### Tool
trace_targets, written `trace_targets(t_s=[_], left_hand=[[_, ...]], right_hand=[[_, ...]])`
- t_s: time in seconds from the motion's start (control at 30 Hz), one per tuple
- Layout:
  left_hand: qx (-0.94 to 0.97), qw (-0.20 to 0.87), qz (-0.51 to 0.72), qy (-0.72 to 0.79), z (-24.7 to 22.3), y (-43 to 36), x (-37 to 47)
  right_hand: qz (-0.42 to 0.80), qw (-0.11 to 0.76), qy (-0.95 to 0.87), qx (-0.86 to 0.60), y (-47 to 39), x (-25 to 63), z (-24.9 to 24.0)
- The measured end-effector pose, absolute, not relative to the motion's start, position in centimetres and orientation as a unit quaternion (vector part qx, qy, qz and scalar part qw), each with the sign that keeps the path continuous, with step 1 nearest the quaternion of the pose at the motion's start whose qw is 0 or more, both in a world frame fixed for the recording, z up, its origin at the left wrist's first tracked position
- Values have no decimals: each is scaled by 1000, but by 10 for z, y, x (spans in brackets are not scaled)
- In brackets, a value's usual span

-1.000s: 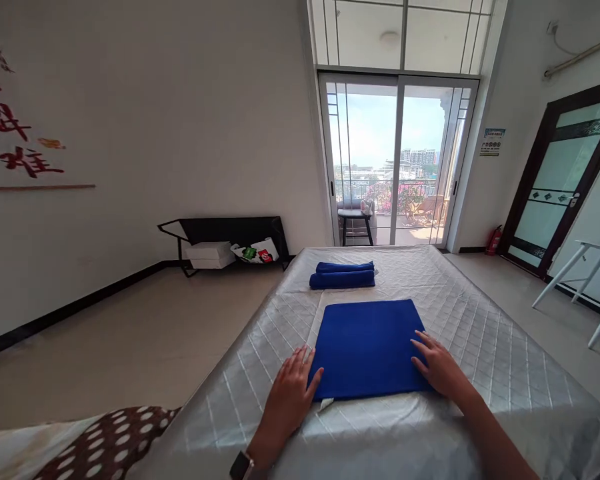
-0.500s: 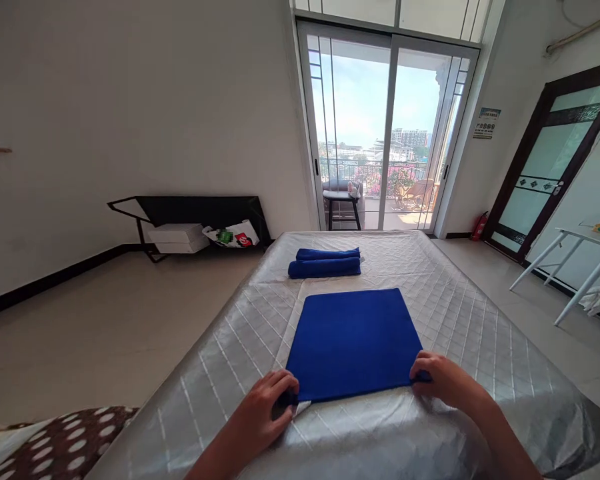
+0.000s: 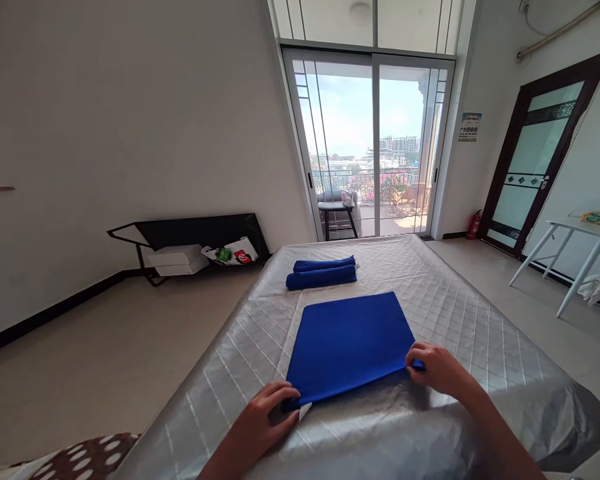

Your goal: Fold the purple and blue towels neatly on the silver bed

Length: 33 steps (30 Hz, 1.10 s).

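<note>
Currently gripping the near left corner of the flat blue cloth [image 3: 350, 347], beside a white tag [image 3: 305, 410], between curled fingers and thumb of the left hand [image 3: 261, 420]; likewise pinching the near right corner with the right hand [image 3: 439, 368]. Spread on the silver quilted bed [image 3: 485, 333], nearer than the folded blue bundle [image 3: 321, 277].

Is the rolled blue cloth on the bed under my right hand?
No, your right hand is at the near corner of the flat blue cloth, nearer than the rolled one.
</note>
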<state>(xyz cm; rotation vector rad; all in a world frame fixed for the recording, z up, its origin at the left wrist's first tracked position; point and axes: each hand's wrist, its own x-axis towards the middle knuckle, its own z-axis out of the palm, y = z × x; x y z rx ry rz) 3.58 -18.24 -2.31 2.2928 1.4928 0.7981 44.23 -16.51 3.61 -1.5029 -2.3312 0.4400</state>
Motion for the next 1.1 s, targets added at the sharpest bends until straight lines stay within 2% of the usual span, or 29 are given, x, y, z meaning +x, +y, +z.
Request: trace_targets(t_s=[0.17, 0.37, 0.6, 0.83, 1.1], left_hand=[[811, 77, 277, 510, -28, -180, 37], [840, -122, 275, 452, -28, -185, 39], [833, -278, 320, 355, 23, -199, 52], [821, -285, 353, 346, 91, -208, 62], [844, -252, 361, 306, 174, -199, 75]], right_hand=[[81, 221, -816, -527, -172, 440, 48], [15, 202, -815, -543, -176, 440, 50], [-50, 286, -814, -503, -183, 453, 57], [-116, 393, -815, -409, -207, 480, 105], [-236, 380, -805, -389, -233, 529, 183]])
